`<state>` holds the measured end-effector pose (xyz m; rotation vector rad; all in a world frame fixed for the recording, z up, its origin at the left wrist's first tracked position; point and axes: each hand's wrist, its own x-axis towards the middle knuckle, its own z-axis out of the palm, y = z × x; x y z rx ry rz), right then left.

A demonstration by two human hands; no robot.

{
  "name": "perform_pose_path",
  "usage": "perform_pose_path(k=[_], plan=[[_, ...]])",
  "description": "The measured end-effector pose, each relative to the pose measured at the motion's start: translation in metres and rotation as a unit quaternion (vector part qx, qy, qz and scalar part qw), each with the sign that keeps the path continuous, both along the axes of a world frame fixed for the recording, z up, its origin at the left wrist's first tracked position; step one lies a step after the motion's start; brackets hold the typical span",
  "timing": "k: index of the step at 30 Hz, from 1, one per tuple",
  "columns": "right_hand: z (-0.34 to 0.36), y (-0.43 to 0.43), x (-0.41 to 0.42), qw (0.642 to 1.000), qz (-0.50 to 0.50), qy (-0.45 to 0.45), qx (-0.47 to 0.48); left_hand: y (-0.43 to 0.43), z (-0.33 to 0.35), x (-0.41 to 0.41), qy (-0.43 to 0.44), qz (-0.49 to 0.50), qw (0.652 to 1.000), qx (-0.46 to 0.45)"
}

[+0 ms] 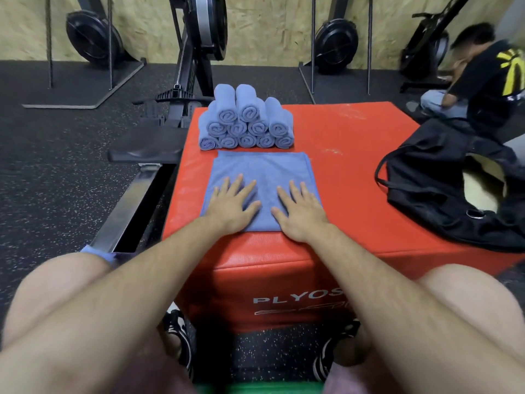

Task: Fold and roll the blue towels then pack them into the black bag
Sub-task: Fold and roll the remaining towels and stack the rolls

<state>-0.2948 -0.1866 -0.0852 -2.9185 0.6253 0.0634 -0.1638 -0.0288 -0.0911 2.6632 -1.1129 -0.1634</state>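
One flat, folded blue microfibre towel point(260, 177) lies on the near half of the red padded box surface point(349, 155), its near edge close to the front lip. Risks, my read: uneven pressure when rolling from that edge gives a skewed, loose roll, the layers could slip on the slick cover, or the cloth could slide off the front. The pyramid of rolled blue towels point(245, 123) sits just beyond the far edge, so a forward shove could topple its top rolls. Left grip point(234, 204) and right grip point(301, 211) are both wide, fingers straight and spread, palms pressing flat on the towel's near part, clasping nothing. The black fabric bag point(443, 177) slumps at the surface's right corner, well apart.
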Motion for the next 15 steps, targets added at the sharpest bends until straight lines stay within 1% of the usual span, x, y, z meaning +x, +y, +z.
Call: perform_pose_path(k=[2,4,8,12,15], plan=[[-0.003,0.005,0.004,0.999,-0.006,0.042,0.01,-0.007,-0.008,-0.004,0.024,-0.003,0.999,0.042],[-0.005,0.008,0.004,0.998,-0.016,0.053,0.018,-0.007,-0.011,-0.008,0.022,-0.001,0.998,0.059],[-0.004,0.015,-0.008,0.998,-0.019,0.058,0.021,0.001,-0.01,-0.019,0.019,0.002,0.998,0.064],[0.002,0.031,-0.039,0.995,0.011,0.095,-0.001,0.023,-0.009,-0.051,0.019,-0.011,0.997,0.072],[0.016,0.027,-0.044,0.992,0.024,0.123,-0.006,0.027,-0.005,-0.055,0.017,-0.025,0.997,0.069]])
